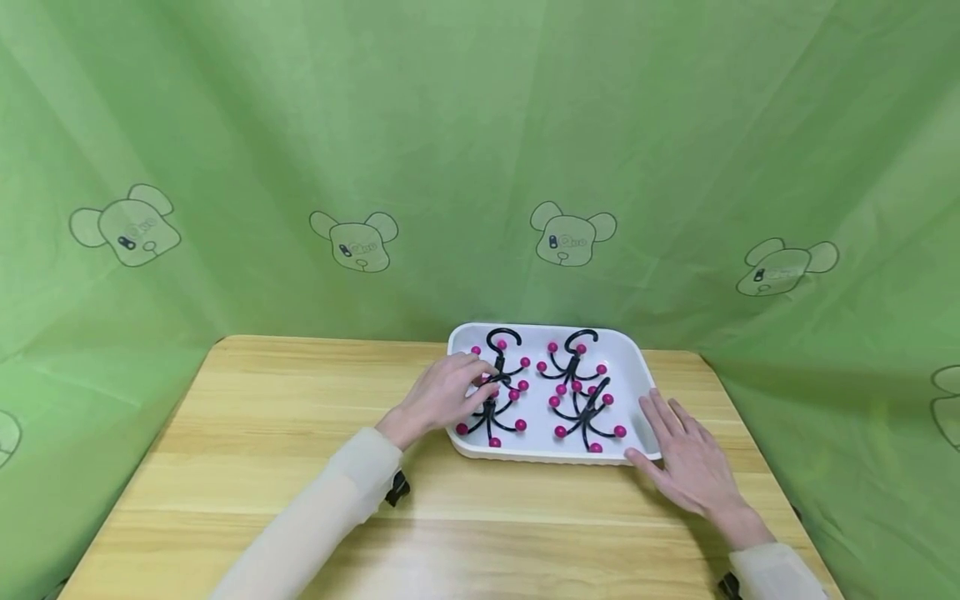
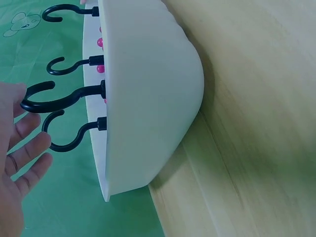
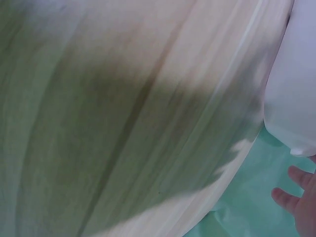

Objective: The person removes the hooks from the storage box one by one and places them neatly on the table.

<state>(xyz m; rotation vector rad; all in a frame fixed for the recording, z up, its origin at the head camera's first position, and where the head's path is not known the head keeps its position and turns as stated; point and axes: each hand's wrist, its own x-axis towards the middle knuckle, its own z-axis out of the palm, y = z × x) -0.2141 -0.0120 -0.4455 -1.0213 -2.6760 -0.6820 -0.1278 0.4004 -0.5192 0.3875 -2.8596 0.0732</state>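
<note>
The pale, wood-grained desk (image 1: 300,417) looks smooth; at its far edge, the white rounded-rectangular tray (image 1: 540,455) looks like smooth plastic, the black curved hooks (image 2: 49,106) glossy, the draped green cloth (image 1: 450,108) matt.

Site: a screened-off tabletop station, resembling a small filming booth. Basis: green cloth (image 1: 465,125), printed with outlined cartoon animal heads (image 1: 360,246), hangs in creased folds behind and along both sides of a wood-grain table (image 1: 300,517); black gear (image 1: 397,488) sits by the sleeve cuffs (image 1: 375,458), consistent with a recording setup. Cloth hides the room beyond; whether home, office or lab cannot be told.
</note>
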